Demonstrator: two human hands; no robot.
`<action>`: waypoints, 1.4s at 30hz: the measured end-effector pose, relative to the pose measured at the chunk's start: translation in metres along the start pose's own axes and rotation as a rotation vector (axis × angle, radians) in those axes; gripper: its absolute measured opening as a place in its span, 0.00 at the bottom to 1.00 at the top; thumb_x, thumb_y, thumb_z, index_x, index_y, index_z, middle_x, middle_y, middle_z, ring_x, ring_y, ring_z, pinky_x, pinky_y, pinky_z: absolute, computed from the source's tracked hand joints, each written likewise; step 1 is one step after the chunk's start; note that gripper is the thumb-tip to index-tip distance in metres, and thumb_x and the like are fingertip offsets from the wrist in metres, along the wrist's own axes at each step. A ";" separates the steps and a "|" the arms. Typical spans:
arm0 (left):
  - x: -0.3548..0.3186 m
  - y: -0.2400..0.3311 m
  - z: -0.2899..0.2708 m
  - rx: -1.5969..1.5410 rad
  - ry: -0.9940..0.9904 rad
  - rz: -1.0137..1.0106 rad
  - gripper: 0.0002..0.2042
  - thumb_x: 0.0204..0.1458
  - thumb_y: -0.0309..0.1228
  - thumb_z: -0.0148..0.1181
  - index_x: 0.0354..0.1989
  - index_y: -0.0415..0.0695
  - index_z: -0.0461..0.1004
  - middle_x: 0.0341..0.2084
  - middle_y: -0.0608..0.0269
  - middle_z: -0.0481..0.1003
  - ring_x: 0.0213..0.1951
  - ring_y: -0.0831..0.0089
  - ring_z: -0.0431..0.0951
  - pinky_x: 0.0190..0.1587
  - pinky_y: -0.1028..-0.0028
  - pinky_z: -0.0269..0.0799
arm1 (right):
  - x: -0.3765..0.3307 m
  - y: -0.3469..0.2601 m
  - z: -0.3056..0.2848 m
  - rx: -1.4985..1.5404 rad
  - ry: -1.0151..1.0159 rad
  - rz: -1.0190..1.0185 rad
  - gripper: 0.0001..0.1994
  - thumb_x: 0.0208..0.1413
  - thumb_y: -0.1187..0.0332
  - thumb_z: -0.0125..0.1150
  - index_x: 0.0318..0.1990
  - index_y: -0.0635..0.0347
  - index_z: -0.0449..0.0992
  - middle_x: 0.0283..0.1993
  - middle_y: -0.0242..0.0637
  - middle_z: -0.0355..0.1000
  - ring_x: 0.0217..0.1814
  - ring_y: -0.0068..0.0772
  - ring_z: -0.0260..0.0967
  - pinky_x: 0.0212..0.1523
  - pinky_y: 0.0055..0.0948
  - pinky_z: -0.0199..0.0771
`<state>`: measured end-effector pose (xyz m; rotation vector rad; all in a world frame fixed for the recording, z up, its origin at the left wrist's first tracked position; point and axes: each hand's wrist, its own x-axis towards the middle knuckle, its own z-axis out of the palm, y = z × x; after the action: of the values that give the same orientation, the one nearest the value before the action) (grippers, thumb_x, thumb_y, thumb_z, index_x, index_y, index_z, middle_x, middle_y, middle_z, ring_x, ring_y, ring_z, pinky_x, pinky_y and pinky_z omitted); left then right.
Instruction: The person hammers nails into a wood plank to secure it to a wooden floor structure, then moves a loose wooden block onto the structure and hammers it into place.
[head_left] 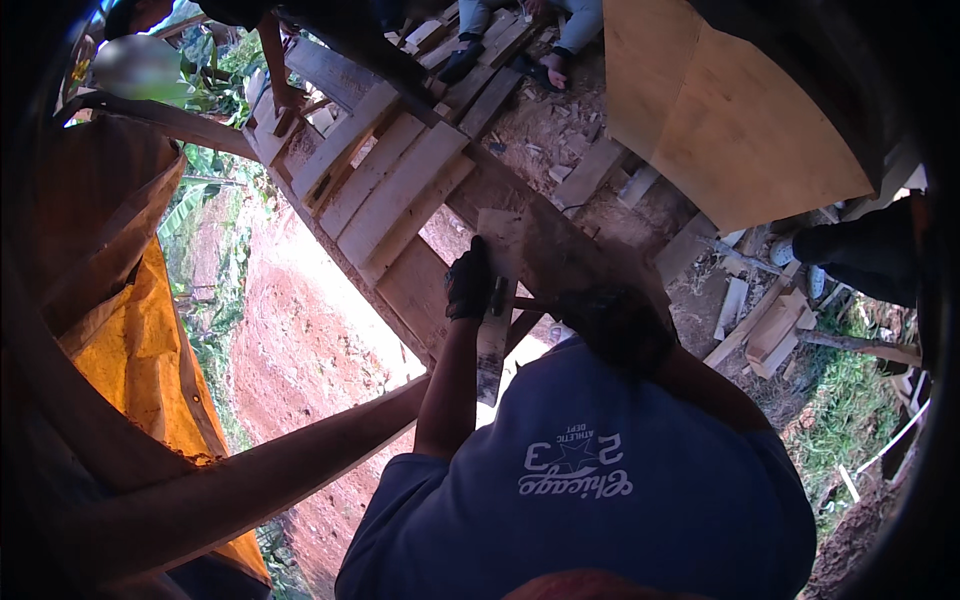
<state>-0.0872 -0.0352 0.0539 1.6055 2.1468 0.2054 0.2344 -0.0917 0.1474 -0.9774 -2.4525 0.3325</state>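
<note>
Shirt: a blue T-shirt point(590, 500) with pale print fills the lower middle, nearest the camera.
Left hand: the left hand point(468, 283), in a dark glove, has its grip closed on the left edge of a narrow wooden board point(497, 300).
Board: it lies lengthwise over the gap in the plank platform point(400, 190), its near end hanging above the red soil slope point(300, 340).
Right hand: the right hand point(615, 325), also dark-gloved, sits just right of the board; whether its grip is open or closed cannot be told.
Left side: an orange tarpaulin point(140, 360) behind a wooden pole point(260, 480).
Far: plywood sheet point(730, 120) upper right; another person's feet point(545, 65) at the top.
</note>
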 end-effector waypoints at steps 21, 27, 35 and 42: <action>-0.033 0.071 0.027 -0.098 0.325 0.186 0.34 0.60 0.57 0.67 0.62 0.38 0.77 0.55 0.41 0.80 0.58 0.41 0.80 0.61 0.49 0.75 | -0.079 0.029 0.012 -0.516 -0.131 0.053 0.17 0.71 0.62 0.58 0.62 0.55 0.79 0.48 0.42 0.80 0.42 0.40 0.79 0.42 0.40 0.81; -0.073 0.035 0.015 -0.145 0.500 0.158 0.36 0.60 0.54 0.69 0.65 0.37 0.74 0.58 0.40 0.78 0.61 0.40 0.77 0.66 0.47 0.70 | -0.057 0.030 0.000 -0.076 -0.077 0.159 0.14 0.71 0.61 0.57 0.56 0.54 0.81 0.42 0.43 0.80 0.40 0.46 0.81 0.43 0.43 0.82; -0.101 -0.033 0.026 -0.015 0.612 0.002 0.30 0.61 0.54 0.67 0.61 0.41 0.78 0.58 0.43 0.78 0.64 0.42 0.74 0.68 0.47 0.67 | -0.062 0.043 0.029 -0.217 -0.221 0.275 0.11 0.72 0.58 0.56 0.53 0.46 0.82 0.35 0.45 0.81 0.38 0.52 0.82 0.39 0.52 0.82; -0.109 -0.041 0.032 -0.013 0.597 0.025 0.26 0.62 0.54 0.65 0.57 0.44 0.81 0.59 0.44 0.78 0.65 0.44 0.74 0.69 0.48 0.66 | -0.033 0.011 -0.006 -0.200 -0.258 0.210 0.13 0.74 0.56 0.54 0.53 0.47 0.81 0.33 0.46 0.81 0.34 0.55 0.81 0.37 0.54 0.82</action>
<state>-0.0848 -0.1549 0.0382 1.7166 2.5379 0.7915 0.2645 -0.1068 0.1369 -1.3588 -2.6582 0.3031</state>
